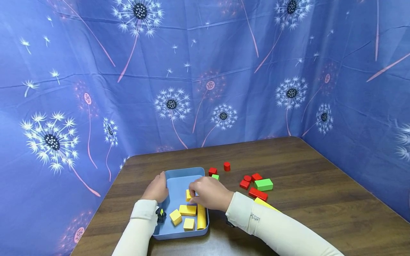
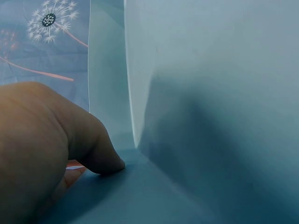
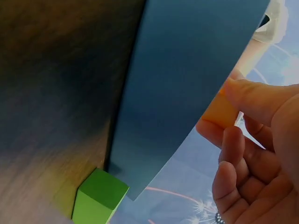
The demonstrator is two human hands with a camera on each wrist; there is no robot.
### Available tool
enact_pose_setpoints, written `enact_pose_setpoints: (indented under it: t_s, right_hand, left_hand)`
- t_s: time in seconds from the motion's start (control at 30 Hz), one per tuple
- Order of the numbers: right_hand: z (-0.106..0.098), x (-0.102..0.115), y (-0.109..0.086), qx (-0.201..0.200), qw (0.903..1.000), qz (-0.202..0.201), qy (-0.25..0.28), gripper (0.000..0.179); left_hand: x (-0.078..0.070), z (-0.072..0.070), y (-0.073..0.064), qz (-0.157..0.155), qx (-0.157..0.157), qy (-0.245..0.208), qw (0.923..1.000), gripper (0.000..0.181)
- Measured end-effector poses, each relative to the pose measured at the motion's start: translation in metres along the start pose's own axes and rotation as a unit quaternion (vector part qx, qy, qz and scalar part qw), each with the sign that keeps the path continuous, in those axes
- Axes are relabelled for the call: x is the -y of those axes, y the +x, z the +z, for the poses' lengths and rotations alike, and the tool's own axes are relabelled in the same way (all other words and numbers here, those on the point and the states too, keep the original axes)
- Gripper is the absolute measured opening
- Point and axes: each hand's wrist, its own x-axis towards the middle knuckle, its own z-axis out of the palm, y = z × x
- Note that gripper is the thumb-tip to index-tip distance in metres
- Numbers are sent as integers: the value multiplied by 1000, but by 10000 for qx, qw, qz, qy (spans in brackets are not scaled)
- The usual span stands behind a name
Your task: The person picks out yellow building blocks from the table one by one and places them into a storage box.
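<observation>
A blue tray (image 1: 175, 183) stands on the table, and my left hand (image 1: 157, 188) grips its left wall. In the left wrist view the thumb (image 2: 96, 144) presses on the inner side of that wall. My right hand (image 1: 209, 193) pinches a yellow block (image 1: 188, 195) over the right part of the tray; the right wrist view shows this block (image 3: 221, 111) between thumb and fingers, just past the tray wall (image 3: 187, 60). Inside the tray lie a yellow rectangular block (image 1: 187, 210), two yellow cubes (image 1: 175, 217) and a long yellow rounded block (image 1: 201, 217).
Right of the tray lie several red blocks (image 1: 257, 194), a red cylinder (image 1: 227, 166), a large green block (image 1: 264, 184) and a small green block (image 1: 215, 176). A yellow block (image 1: 266, 204) is partly hidden by the right sleeve. Patterned blue cloth (image 1: 192, 71) borders the wooden table (image 1: 320, 199).
</observation>
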Motion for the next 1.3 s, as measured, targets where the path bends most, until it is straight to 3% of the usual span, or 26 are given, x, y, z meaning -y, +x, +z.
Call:
enact_pose_setpoints:
  t_s: [0.23,0.5,1.3]
  right_hand:
    - [11,-4,3,404,9980,461,-132,30]
    - [19,-7,1,528,9959,732,-50,31]
    - [26,0,2,532,9946,888,48,27]
  left_hand:
    - [0,1,1,12,6,-17,10000,69]
    - [1,1,1,69,-4,24,10000,69]
    - [2,1,1,47,13,16,10000,69]
